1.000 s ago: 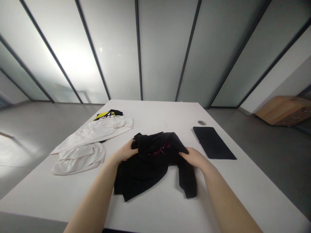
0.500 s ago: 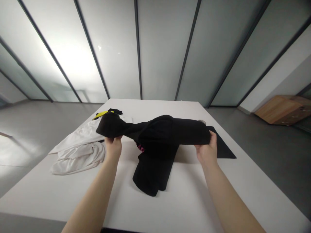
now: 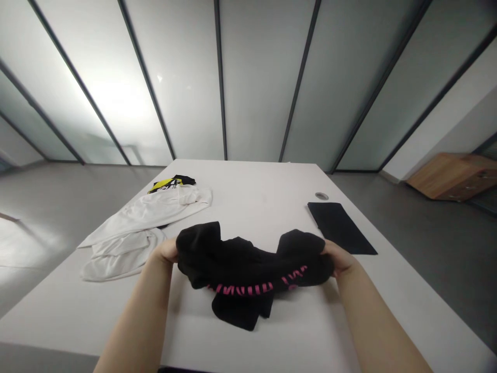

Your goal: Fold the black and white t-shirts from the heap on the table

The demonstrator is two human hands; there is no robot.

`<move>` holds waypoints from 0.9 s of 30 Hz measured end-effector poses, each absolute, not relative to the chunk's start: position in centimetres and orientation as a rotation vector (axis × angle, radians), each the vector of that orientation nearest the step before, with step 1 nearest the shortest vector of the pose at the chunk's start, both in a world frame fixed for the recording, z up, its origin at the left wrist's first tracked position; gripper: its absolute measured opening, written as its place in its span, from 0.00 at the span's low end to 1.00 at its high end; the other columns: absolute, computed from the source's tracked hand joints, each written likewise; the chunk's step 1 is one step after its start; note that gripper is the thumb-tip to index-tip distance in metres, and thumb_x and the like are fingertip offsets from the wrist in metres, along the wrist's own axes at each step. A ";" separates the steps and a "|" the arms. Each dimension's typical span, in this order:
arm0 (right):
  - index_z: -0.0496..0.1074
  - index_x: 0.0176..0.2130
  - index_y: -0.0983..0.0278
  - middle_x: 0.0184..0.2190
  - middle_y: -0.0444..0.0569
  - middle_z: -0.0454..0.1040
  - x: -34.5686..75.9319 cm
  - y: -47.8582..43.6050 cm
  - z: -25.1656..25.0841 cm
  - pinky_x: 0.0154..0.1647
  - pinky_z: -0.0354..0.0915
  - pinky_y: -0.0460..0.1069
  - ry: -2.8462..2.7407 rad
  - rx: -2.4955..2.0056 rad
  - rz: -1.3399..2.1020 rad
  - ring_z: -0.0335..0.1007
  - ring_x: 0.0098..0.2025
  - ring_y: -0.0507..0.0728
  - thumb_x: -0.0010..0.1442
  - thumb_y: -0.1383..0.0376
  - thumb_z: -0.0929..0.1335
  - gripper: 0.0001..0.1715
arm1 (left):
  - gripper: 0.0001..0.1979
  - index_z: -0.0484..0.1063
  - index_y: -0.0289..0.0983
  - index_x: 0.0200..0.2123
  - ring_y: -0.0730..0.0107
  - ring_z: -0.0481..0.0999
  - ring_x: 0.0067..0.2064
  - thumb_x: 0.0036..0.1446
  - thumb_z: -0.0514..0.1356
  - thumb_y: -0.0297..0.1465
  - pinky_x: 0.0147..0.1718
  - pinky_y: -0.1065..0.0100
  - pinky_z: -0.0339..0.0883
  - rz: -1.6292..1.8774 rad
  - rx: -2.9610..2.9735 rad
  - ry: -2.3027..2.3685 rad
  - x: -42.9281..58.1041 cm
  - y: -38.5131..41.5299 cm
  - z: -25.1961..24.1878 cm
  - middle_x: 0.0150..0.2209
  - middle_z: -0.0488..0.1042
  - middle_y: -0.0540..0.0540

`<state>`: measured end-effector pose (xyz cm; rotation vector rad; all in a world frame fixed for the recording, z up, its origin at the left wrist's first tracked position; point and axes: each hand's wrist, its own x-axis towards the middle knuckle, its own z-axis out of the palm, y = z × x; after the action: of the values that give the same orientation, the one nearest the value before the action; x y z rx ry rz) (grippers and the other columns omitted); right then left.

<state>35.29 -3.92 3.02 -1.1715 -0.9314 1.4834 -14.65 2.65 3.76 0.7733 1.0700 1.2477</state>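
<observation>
A black garment with pink lettering (image 3: 248, 264) is bunched between my two hands, just over the near half of the white table. My left hand (image 3: 169, 250) grips its left end, the fingertips tucked behind the cloth. At the opposite end my right hand (image 3: 337, 257) is closed on the fabric, fingers partly covered. Pink letters run along the sagging lower front, and a black flap hangs below them toward the tabletop. Folds hide the garment's exact cut.
White clothing (image 3: 143, 212) lies loosely on the left of the table (image 3: 256, 181), with a black and yellow garment (image 3: 171, 182) beyond it. On the right are a flat black rectangular piece (image 3: 341, 228) and a small grey ring (image 3: 321, 196). A wooden cabinet (image 3: 454, 176) stands farther right.
Both hands have come lower and nearer with the garment, and spread slightly apart. Its pink lettering has turned into view, and the grey ring is uncovered.
</observation>
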 end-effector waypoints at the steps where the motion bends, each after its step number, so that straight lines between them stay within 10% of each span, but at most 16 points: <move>1: 0.81 0.44 0.57 0.31 0.47 0.83 34.8 -3.4 3.3 0.36 0.78 0.55 -0.876 -1.126 1.388 0.82 0.36 0.64 0.48 0.59 0.79 0.22 | 0.09 0.81 0.36 0.33 0.52 0.83 0.34 0.50 0.73 0.32 0.31 0.60 0.80 1.264 0.745 1.079 -14.2 3.1 4.2 0.31 0.83 0.43; 4: 0.73 0.61 0.46 0.54 0.45 0.82 32.8 -1.6 4.2 0.49 0.79 0.57 -0.765 -0.980 1.101 0.81 0.52 0.63 0.55 0.52 0.78 0.36 | 0.19 0.79 0.40 0.50 0.55 0.84 0.49 0.56 0.71 0.37 0.45 0.62 0.80 1.489 0.681 1.055 -12.2 4.9 5.4 0.47 0.84 0.42; 9: 0.44 0.76 0.38 0.80 0.47 0.46 30.4 -0.4 3.3 0.67 0.65 0.66 -1.060 -1.219 0.780 0.59 0.74 0.67 0.61 0.49 0.74 0.56 | 0.32 0.68 0.45 0.65 0.52 0.62 0.74 0.59 0.69 0.34 0.68 0.56 0.60 1.494 1.054 1.416 -10.0 5.7 4.8 0.68 0.71 0.39; 14: 0.66 0.68 0.57 0.64 0.61 0.71 27.2 -2.3 2.1 0.66 0.64 0.68 -1.595 -1.606 0.607 0.67 0.66 0.71 0.63 0.42 0.71 0.42 | 0.15 0.79 0.37 0.46 0.36 0.71 0.65 0.62 0.64 0.40 0.68 0.39 0.55 0.767 1.862 1.679 -7.8 3.6 3.1 0.54 0.80 0.32; 18: 0.68 0.68 0.57 0.56 0.58 0.73 23.4 -3.7 2.0 0.62 0.67 0.64 -1.879 -1.671 0.550 0.71 0.59 0.70 0.57 0.47 0.77 0.46 | 0.17 0.79 0.39 0.36 0.42 0.77 0.58 0.66 0.58 0.44 0.64 0.44 0.63 0.647 2.156 1.417 -4.7 2.4 2.6 0.46 0.81 0.35; 23: 0.81 0.46 0.60 0.46 0.55 0.74 21.2 -3.7 2.3 0.55 0.68 0.59 -1.988 -1.485 0.653 0.73 0.49 0.64 0.64 0.62 0.70 0.11 | 0.31 0.73 0.43 0.64 0.47 0.64 0.72 0.64 0.62 0.52 0.72 0.51 0.54 0.822 1.681 1.164 -2.2 1.4 2.0 0.70 0.69 0.41; 27: 0.81 0.42 0.59 0.46 0.53 0.79 21.0 -3.8 3.1 0.58 0.67 0.59 -1.719 -1.265 1.040 0.74 0.52 0.64 0.71 0.53 0.64 0.20 | 0.37 0.62 0.48 0.74 0.53 0.51 0.78 0.66 0.59 0.53 0.75 0.55 0.48 0.906 1.231 0.895 -1.1 0.6 2.5 0.78 0.54 0.51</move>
<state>21.04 -3.81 3.11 -1.2654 -1.7194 1.0401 -1.09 0.63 2.47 1.2308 0.8948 0.9059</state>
